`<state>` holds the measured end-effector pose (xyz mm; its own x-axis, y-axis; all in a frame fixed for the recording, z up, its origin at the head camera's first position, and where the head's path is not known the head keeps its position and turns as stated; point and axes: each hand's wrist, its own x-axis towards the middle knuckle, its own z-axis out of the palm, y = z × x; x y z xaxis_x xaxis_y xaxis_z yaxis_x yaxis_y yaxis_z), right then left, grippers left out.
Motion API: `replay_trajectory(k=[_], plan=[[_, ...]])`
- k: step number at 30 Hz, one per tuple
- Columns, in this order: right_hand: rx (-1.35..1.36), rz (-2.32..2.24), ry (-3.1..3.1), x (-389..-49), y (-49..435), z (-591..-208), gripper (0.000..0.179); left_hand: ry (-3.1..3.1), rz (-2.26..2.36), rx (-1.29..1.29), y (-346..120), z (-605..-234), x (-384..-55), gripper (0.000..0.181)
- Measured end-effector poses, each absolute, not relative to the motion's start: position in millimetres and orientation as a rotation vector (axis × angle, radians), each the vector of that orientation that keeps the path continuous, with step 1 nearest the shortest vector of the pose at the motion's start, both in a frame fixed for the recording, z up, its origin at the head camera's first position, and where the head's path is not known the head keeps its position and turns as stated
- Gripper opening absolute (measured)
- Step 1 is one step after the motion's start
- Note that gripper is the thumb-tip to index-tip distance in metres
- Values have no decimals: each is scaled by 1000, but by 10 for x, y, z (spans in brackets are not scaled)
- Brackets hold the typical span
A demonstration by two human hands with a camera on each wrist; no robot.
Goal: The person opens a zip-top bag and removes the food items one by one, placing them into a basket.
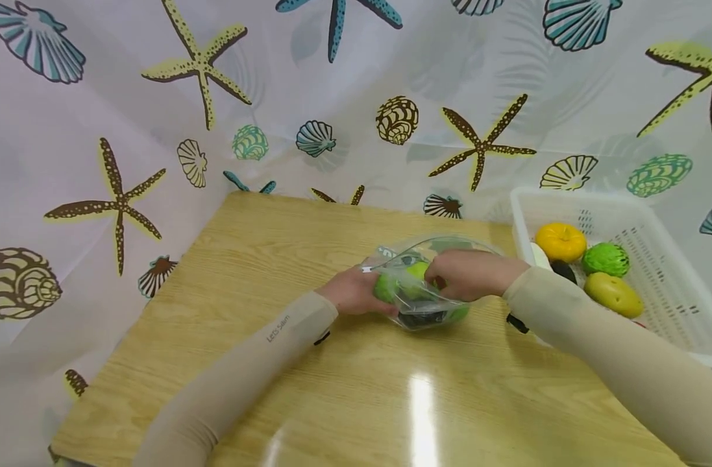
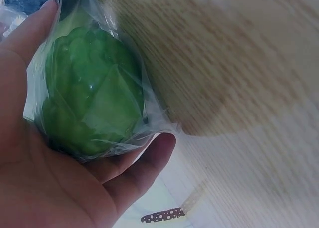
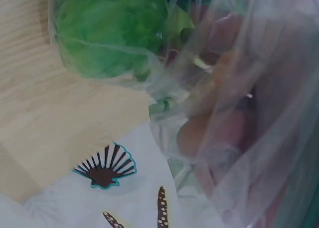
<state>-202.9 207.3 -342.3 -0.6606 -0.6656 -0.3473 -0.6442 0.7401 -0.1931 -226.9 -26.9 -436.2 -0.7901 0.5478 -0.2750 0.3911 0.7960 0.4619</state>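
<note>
Wood-grain table (image 1: pixel 262 253): clear plastic bag (image 1: pixel 414 293), white basket (image 1: pixel 662 263) on top.

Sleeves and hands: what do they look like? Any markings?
Left sleeve and right sleeve: beige, close-fitting, reaching the wrists. Small dark lettering on the left one. Left hand and right hand: bare, ungloved. Small black piece under each wrist.
</note>
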Motion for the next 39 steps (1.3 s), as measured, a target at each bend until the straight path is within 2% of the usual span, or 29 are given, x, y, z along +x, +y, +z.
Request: replay_trajectory(k=[6, 11, 18, 23, 32, 39], plan=[[-878, 24, 2598, -1981, 2075, -3388, 18, 2541, 758, 611, -295, -4357, -2254, 113], [-782, 114, 2610, -1973, 2067, -3353, 16, 2543, 820, 629, -305, -4341, -2249, 111], [-862, 199, 2639, -1973, 2057, -3401, 19, 2534, 832, 596, -322, -4337, -2239, 109], [-808, 192, 2582, -2009, 2059, -3433, 17, 2551, 759, 600, -295, -4349, -2240, 110], [-641, 198, 2455, -2064, 2061, -3451, 30, 2600, 621, 784, -241, -4336, -2263, 120], [-691, 109, 2471, -2093, 2152, -3463, 23, 2594, 553, 857, -249, -4339, -2287, 125]])
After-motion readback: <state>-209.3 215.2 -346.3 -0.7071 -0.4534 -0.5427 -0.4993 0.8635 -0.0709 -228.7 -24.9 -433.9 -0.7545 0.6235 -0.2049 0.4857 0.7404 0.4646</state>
